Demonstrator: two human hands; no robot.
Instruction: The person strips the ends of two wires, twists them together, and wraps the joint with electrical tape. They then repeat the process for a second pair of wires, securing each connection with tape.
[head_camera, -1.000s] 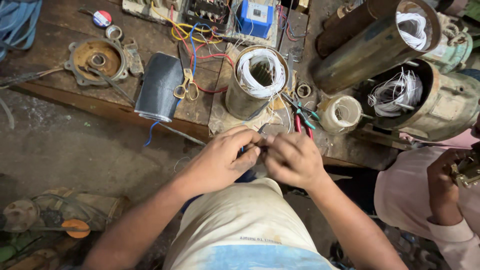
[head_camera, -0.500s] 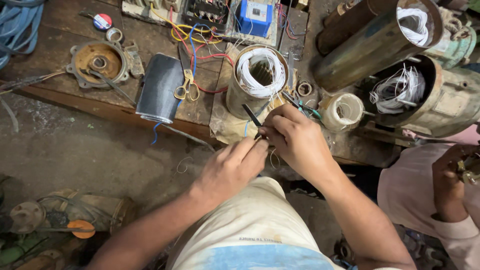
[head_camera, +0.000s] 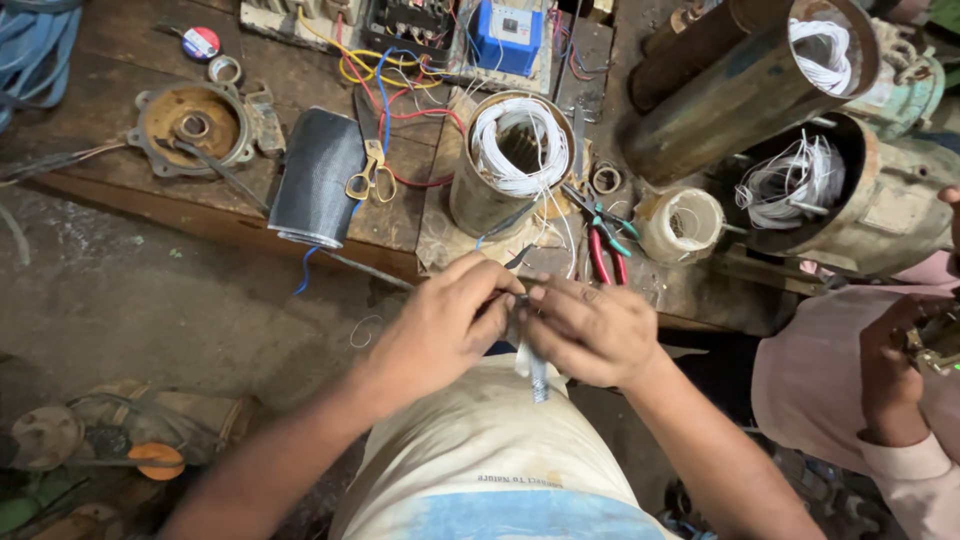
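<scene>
Both my hands have come back together just in front of my chest, after the right had been lifted toward the bench half a second ago; I judge the reaching is over and the fine work between the fingertips is in hand again. My left hand (head_camera: 445, 325) is closed, thumb and fingers pinched on a thin dark wire end (head_camera: 517, 258) that pokes up between the hands. My right hand (head_camera: 590, 330) is closed round a pale sleeve piece (head_camera: 535, 370) that hangs below the knuckles; whether it is tape or tubing I cannot tell.

Near, on the worn wooden bench (head_camera: 120, 60): an upright metal stator can (head_camera: 480, 190), dull and scuffed, its mouth ringed with white winding wire (head_camera: 520, 140); red-handled pliers (head_camera: 605, 250) lying flat just beside it; a roll of black mesh-like sheet (head_camera: 320, 175) on its side, with brass-coloured scissors (head_camera: 370, 180) against it; a rusty round end-cover (head_camera: 190, 120) further left.

At the right, another person's hand (head_camera: 890, 370) in a pink sleeve holds something small, apart from mine.
</scene>
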